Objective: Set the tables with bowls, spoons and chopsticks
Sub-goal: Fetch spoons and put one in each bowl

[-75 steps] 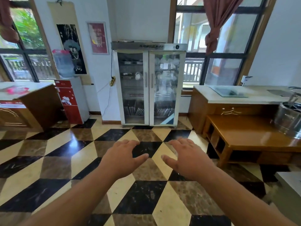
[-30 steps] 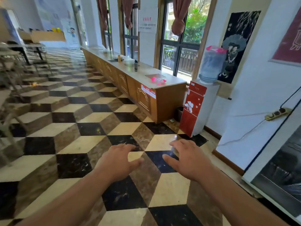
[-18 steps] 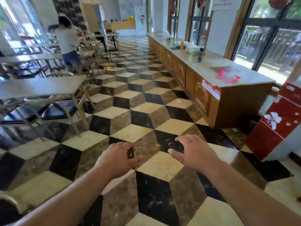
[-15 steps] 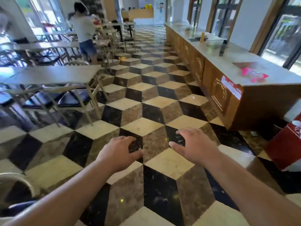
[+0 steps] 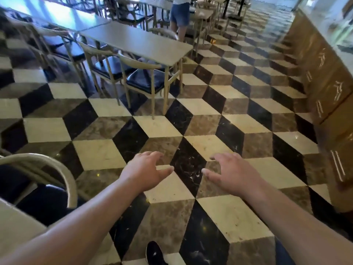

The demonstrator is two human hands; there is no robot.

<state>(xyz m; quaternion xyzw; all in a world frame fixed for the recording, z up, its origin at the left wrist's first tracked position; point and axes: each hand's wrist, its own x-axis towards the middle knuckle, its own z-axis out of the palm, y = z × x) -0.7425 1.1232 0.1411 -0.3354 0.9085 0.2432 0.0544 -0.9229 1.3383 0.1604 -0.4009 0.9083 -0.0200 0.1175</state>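
My left hand [image 5: 145, 169] and my right hand [image 5: 234, 172] are stretched out in front of me over the chequered floor, palms down, fingers loosely spread, holding nothing. A long light-topped dining table [image 5: 141, 44] stands ahead on the left with chairs tucked under it. No bowls, spoons or chopsticks show on it or anywhere in view.
Chairs with dark seats [image 5: 145, 81] line the near side of that table. Another chair back [image 5: 47, 169] and a table corner [image 5: 15, 226] sit close at lower left. A wooden counter [image 5: 328, 79] runs along the right. A person [image 5: 179, 14] stands between tables further back. My shoe [image 5: 154, 253] is at the bottom.
The view has swung left from the glass-door cabinet, past the water dispenser and counter, to the dining tables, and tipped down. Both hands stay out in front, empty.
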